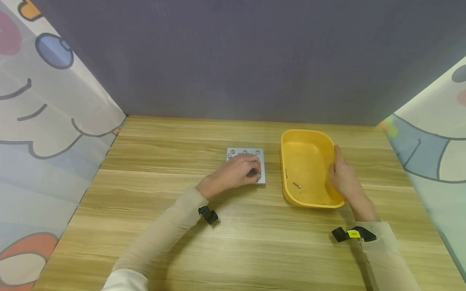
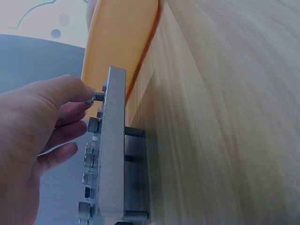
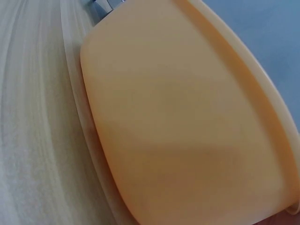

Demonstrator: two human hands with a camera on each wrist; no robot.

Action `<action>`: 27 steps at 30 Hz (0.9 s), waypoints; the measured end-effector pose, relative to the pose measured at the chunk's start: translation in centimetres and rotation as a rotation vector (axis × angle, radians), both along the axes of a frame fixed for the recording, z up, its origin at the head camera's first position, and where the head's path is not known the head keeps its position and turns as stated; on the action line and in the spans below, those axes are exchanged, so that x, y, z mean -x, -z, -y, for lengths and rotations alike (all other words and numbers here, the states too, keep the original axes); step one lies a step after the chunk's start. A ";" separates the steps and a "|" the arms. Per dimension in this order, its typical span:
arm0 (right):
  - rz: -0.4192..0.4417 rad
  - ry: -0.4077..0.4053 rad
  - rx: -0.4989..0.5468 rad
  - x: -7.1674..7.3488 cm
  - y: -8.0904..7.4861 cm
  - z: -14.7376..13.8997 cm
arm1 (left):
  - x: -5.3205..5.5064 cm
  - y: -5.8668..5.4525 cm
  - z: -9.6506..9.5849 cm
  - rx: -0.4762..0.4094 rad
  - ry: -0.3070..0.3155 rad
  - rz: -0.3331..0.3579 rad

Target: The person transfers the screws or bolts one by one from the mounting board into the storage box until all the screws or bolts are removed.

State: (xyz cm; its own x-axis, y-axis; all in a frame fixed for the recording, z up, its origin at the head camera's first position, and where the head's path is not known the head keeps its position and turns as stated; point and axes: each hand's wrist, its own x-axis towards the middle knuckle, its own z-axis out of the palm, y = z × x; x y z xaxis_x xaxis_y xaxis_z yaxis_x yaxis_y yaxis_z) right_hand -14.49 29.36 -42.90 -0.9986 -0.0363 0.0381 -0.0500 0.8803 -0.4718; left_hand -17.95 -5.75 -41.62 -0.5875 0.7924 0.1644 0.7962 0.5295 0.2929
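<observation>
My left hand [image 1: 237, 171] is over a square metal plate [image 1: 261, 158] and pinches a screw [image 2: 99, 96] at one corner. That screw's thread shows between the fingertips and the plate in the left wrist view. Several other socket-head screws [image 2: 93, 125] sit along the same face, and a few threaded ends [image 2: 134, 131] stick out of its underside. With the thumb inside and the fingers along the outside, my right hand [image 1: 346, 178] grips the right wall of a yellow plastic bin [image 1: 307, 161]. The bin's side fills most of the right wrist view.
Two loose screws lie in the bin, one a silver screw [image 1: 297, 185] near its front left. Bin and plate stand on a wood-grain table [image 1: 174, 161], with the plate left of the bin. A grey panel [image 1: 233, 60] rises behind, and printed curtains [image 1: 54, 121] hang at both sides.
</observation>
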 end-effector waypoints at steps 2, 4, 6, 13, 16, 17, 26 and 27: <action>-0.005 -0.001 0.001 0.0 0.0 0.0 | 0.0 -0.1 0.0 -0.003 0.004 -0.001; -0.007 0.002 0.003 0.0 0.0 0.1 | 0.0 -0.1 0.1 -0.006 0.008 0.000; -0.006 0.003 0.002 0.0 0.0 0.0 | 0.0 -0.1 0.1 -0.006 0.010 -0.004; 0.008 0.005 0.012 0.0 -0.2 0.1 | 0.1 -0.3 0.2 -0.020 0.010 -0.004; 0.010 0.005 0.015 0.0 -0.3 0.1 | 0.1 -0.5 0.1 -0.020 0.011 0.007; 0.011 0.004 0.014 0.0 -0.2 0.1 | 0.0 -0.6 0.1 -0.017 0.010 0.008; 0.013 -0.003 0.019 -0.1 -0.4 0.2 | 0.0 -0.9 0.1 -0.005 0.008 0.001; 0.013 -0.004 0.018 -0.1 -0.4 0.2 | 0.0 -0.9 0.0 -0.005 0.010 -0.001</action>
